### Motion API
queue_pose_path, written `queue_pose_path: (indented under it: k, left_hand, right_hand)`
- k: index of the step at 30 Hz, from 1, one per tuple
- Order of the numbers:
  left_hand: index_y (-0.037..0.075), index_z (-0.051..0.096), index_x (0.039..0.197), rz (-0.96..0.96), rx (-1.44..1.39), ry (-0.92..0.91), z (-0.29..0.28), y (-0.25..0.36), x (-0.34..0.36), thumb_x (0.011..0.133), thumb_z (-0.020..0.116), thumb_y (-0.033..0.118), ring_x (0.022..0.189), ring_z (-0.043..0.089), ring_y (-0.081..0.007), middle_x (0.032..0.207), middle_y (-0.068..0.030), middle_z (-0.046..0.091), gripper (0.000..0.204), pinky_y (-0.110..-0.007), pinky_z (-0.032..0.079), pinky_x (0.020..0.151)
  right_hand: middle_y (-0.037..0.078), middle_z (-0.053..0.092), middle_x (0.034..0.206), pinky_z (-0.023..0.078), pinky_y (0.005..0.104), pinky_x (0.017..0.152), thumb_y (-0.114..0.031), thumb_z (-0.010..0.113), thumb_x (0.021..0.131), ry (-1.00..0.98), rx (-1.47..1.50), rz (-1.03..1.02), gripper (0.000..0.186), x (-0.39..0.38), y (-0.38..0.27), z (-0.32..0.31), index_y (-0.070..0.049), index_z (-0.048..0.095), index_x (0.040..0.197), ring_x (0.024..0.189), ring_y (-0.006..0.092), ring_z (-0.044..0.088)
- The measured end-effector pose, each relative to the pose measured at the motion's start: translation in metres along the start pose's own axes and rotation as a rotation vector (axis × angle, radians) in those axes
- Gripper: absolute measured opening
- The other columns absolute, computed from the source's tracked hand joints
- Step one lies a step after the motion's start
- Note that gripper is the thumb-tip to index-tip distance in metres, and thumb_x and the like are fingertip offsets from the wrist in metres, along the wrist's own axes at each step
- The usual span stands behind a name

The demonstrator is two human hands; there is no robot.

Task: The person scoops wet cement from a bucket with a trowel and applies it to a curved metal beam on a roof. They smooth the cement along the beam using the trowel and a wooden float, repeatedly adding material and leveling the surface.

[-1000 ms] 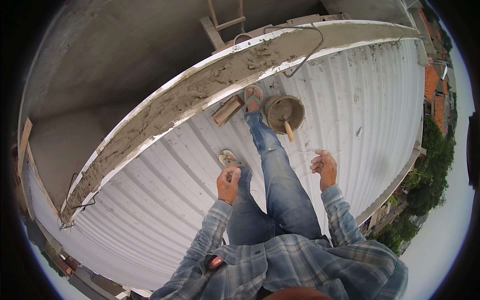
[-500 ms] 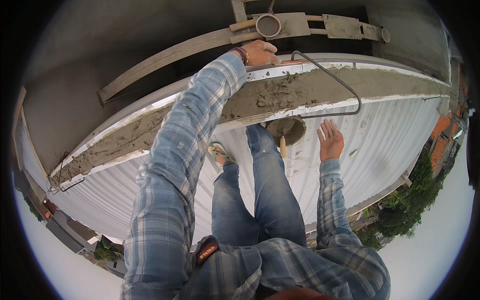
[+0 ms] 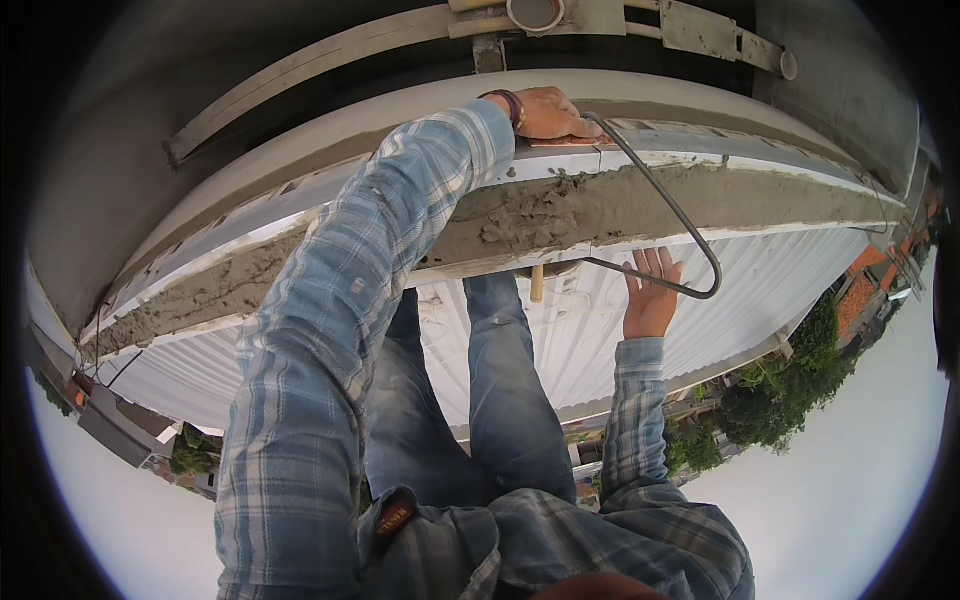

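Note:
My left hand point(image 3: 550, 113) reaches over the top edge of a mortar-filled ledge point(image 3: 545, 208). Its fingers are bunched, with the tips at the upper end of a bent metal rod clamp point(image 3: 665, 198) and against a thin reddish piece point(image 3: 560, 143). What lies under the fingertips is hidden. The clamp spans the ledge's front, from the top board to the lower white board. My right hand point(image 3: 652, 305) is raised just below that lower board, empty, fingers straight and apart. The clamp's lower arm crosses in front of its fingers.
A light wooden handle point(image 3: 537, 283) sticks out beneath the ledge. Corrugated white roofing point(image 3: 760, 290) slopes below, under my legs. A curved plank frame point(image 3: 330, 72) with a round pipe end point(image 3: 535, 12) stands behind the ledge. Trees point(image 3: 770, 400) lie beyond the roof's right edge.
My view has tipped forward, showing more of the ledge's top and hiding the bucket. My left hand has slid right to the clamp's upper end. My right hand is now behind the clamp's lower arm.

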State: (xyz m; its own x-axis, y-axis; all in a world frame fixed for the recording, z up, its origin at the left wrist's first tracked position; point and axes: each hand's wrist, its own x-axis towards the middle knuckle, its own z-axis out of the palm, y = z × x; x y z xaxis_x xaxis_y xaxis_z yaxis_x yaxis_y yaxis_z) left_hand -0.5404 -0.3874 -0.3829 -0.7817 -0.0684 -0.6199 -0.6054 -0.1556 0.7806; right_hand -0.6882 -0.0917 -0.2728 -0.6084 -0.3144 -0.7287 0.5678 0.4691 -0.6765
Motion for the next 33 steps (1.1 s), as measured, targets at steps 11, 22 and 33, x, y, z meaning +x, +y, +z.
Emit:
queue_pose_path:
  k: [11,22,33]
  left_hand:
    - [0.003,0.068,0.087,0.046,0.08,0.091,0.009,0.002,-0.003,0.092,0.049,0.058,0.074,0.058,-0.0224,0.074,-0.0112,0.062,0.058,-0.036,0.044,0.071]
    - [0.002,0.069,0.092,0.039,0.092,0.098,0.011,-0.001,0.0,0.092,0.048,0.057,0.077,0.059,-0.026,0.079,-0.0139,0.065,0.059,-0.039,0.044,0.073]
    - [0.002,0.069,0.092,0.052,0.094,0.099,0.012,-0.007,0.004,0.093,0.047,0.055,0.076,0.06,-0.0254,0.078,-0.014,0.065,0.057,-0.039,0.045,0.072]
  right_hand:
    - [0.01,0.064,0.085,0.053,0.0309,0.076,-0.041,0.054,0.097,-0.107,-0.651,-0.432,0.056,-0.041,-0.099,0.066,0.007,0.052,0.127,0.081,0.0172,0.063]
    - [0.005,0.062,0.072,0.049,0.0264,0.068,-0.032,0.058,0.097,-0.07,-0.628,-0.492,0.048,-0.041,-0.096,0.075,0.01,0.056,0.12,0.071,0.0121,0.059]
    - [0.004,0.062,0.07,0.048,0.026,0.067,-0.032,0.057,0.097,-0.064,-0.649,-0.507,0.047,-0.041,-0.093,0.076,0.009,0.057,0.119,0.07,0.0116,0.058]
